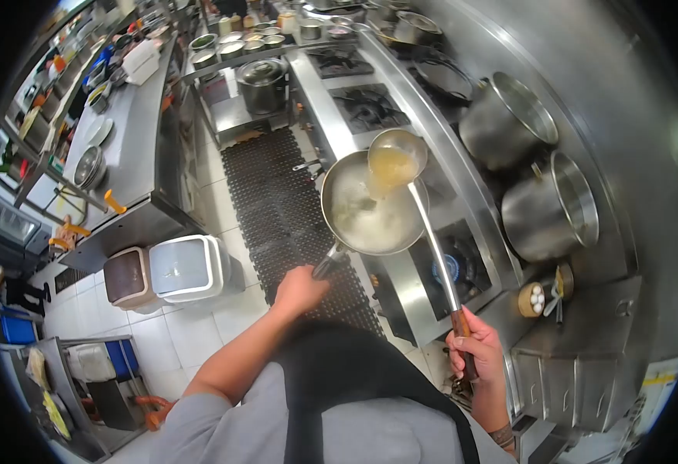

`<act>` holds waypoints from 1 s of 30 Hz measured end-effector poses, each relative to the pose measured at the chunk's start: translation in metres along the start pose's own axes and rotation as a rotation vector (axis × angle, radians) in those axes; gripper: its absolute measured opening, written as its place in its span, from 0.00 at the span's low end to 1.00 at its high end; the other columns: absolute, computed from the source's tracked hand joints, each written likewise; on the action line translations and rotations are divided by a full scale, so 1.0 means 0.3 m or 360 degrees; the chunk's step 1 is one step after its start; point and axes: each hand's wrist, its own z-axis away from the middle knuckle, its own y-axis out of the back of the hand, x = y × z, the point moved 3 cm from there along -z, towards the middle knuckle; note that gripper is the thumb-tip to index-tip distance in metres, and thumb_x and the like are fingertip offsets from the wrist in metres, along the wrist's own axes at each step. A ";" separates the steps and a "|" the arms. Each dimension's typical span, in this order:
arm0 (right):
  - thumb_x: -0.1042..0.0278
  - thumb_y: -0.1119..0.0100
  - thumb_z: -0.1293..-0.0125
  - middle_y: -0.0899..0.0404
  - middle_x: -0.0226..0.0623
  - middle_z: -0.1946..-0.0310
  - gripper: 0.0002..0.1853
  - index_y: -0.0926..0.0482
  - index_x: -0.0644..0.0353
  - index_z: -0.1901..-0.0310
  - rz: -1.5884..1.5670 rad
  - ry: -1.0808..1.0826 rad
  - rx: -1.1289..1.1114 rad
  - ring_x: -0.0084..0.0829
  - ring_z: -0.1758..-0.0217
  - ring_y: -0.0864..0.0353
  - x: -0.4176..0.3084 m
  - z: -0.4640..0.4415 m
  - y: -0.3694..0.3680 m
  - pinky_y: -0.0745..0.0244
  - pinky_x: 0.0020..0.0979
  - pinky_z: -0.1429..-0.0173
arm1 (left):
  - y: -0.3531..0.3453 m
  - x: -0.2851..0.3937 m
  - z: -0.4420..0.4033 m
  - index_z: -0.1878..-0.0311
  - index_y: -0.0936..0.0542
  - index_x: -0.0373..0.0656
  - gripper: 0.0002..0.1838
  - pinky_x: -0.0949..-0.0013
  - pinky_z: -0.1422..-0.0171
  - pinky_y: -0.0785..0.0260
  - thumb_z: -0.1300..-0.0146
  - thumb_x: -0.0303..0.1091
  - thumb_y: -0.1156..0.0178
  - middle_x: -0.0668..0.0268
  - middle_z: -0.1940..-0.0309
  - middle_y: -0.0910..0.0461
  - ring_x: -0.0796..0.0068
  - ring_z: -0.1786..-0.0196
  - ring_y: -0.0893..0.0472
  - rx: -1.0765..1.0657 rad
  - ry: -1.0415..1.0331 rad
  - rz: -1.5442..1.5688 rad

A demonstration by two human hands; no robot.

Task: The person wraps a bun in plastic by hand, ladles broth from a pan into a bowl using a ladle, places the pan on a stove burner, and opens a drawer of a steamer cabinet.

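My left hand [302, 291] is closed around the dark handle of a frying pan [328, 220], and my right hand [478, 344] grips the wooden end of a long metal ladle [434, 247]. The pan is ahead of me, overlapping the front edge of the steel stove [401, 290] in my view (whether its base touches anything, I can't tell). Cloudy, pale liquid [385, 220] covers the pan's bottom, with a small greenish patch in it. The ladle's bowl sits over the pan's far right rim, tilted, with yellowish broth [393, 166] at its lower lip.

On the nearest burner, right of the pan, a blue flame [447, 269] burns. Two big steel stockpots [501, 127] lean along the stove's right side, and nearer me a small round container [526, 301] holds white, egg-like pieces. Beyond the pan a lidded pot [261, 87] stands low, near a row of metal tubs [232, 51]. To my left, past the black rubber mat [265, 193], two bins [188, 267] stand beside a long steel table [139, 147].
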 end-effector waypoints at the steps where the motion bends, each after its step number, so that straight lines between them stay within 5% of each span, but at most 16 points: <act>1: 0.84 0.42 0.36 0.23 0.41 0.71 0.38 0.36 0.61 0.23 0.0065 0.0042 -0.0016 0.25 0.83 0.25 -0.014 -0.033 -0.047 0.29 0.29 0.85 | 0.054 -0.034 -0.013 0.62 0.16 0.37 0.16 0.52 0.50 0.23 0.45 0.41 0.33 0.49 0.69 0.14 0.50 0.60 0.13 0.0020 0.0023 0.0020; 7: 0.85 0.42 0.37 0.22 0.41 0.70 0.40 0.38 0.62 0.22 0.0272 0.0074 -0.0170 0.25 0.83 0.24 -0.032 -0.262 -0.356 0.27 0.28 0.84 | 0.442 -0.197 -0.047 0.63 0.16 0.38 0.14 0.51 0.54 0.24 0.44 0.40 0.34 0.48 0.71 0.15 0.50 0.64 0.13 0.0186 0.0142 0.0079; 10: 0.85 0.42 0.39 0.21 0.39 0.71 0.41 0.40 0.65 0.21 0.0401 0.0079 -0.0285 0.25 0.83 0.24 -0.018 -0.405 -0.490 0.27 0.27 0.83 | 0.593 -0.281 -0.088 0.52 0.15 0.39 0.18 0.49 0.45 0.24 0.41 0.39 0.38 0.44 0.61 0.14 0.43 0.53 0.14 0.0117 0.0306 0.0093; 13: 0.86 0.41 0.40 0.21 0.39 0.70 0.42 0.39 0.65 0.22 0.0628 0.0088 -0.0349 0.24 0.83 0.24 -0.014 -0.550 -0.604 0.27 0.27 0.83 | 0.696 -0.377 -0.147 0.63 0.16 0.35 0.15 0.53 0.56 0.23 0.44 0.40 0.34 0.49 0.73 0.16 0.52 0.66 0.14 0.0375 0.0254 0.0163; 19: 0.87 0.39 0.41 0.21 0.33 0.70 0.43 0.38 0.65 0.22 0.0999 -0.0011 -0.0506 0.19 0.81 0.26 -0.052 -0.885 -0.865 0.29 0.23 0.77 | 0.887 -0.462 -0.264 0.60 0.16 0.35 0.17 0.51 0.52 0.24 0.43 0.40 0.35 0.47 0.68 0.15 0.49 0.61 0.14 0.0468 0.0501 0.0309; 21: 0.86 0.38 0.41 0.20 0.29 0.70 0.41 0.34 0.63 0.23 0.1311 0.0149 -0.0644 0.16 0.81 0.27 -0.072 -1.046 -0.926 0.30 0.23 0.77 | 0.950 -0.463 -0.318 0.55 0.15 0.36 0.18 0.50 0.49 0.24 0.42 0.41 0.36 0.47 0.64 0.14 0.45 0.56 0.14 0.0462 0.0583 0.0303; 25: 0.83 0.35 0.42 0.18 0.29 0.68 0.40 0.31 0.63 0.25 0.1492 0.0171 -0.0870 0.17 0.76 0.23 -0.138 -1.389 -1.101 0.24 0.24 0.69 | 1.060 -0.469 -0.439 0.57 0.16 0.35 0.18 0.52 0.53 0.24 0.43 0.41 0.35 0.49 0.69 0.15 0.48 0.62 0.14 0.0617 0.0756 0.0480; 30: 0.82 0.34 0.44 0.23 0.34 0.73 0.40 0.30 0.62 0.25 0.1958 0.0831 -0.1345 0.19 0.73 0.22 -0.320 -1.794 -1.407 0.26 0.24 0.66 | 1.203 -0.411 -0.611 0.60 0.16 0.34 0.16 0.57 0.61 0.24 0.43 0.39 0.35 0.52 0.76 0.16 0.57 0.70 0.14 0.0981 0.0884 0.0655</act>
